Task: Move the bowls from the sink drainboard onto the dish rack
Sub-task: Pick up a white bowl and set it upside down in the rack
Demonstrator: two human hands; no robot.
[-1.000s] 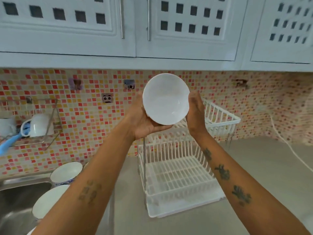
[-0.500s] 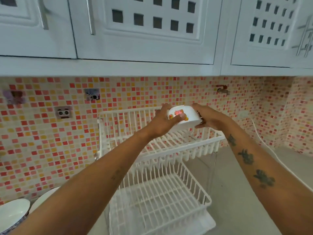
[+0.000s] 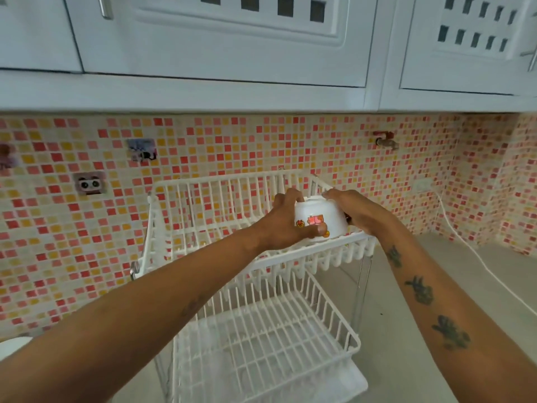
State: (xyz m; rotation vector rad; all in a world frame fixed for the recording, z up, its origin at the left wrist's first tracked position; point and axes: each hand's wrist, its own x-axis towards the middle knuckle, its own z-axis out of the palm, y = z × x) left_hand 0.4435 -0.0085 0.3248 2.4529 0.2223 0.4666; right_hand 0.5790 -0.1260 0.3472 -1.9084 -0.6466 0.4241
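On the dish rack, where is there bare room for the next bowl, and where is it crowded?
The upper tier is bare left of the bowl, out to its left wall. The lower tier is wholly bare. Only the upper tier's front right corner is crowded: left hand and right hand hold the upturned bowl there.

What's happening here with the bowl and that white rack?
A person is putting a washed bowl away to dry. Both the left hand and the right hand grip a white bowl with a small printed picture, turned upside down, at the right end of the dish rack's upper shelf. The lower shelf looks bare. Another bowl's rim peeks in at far left.
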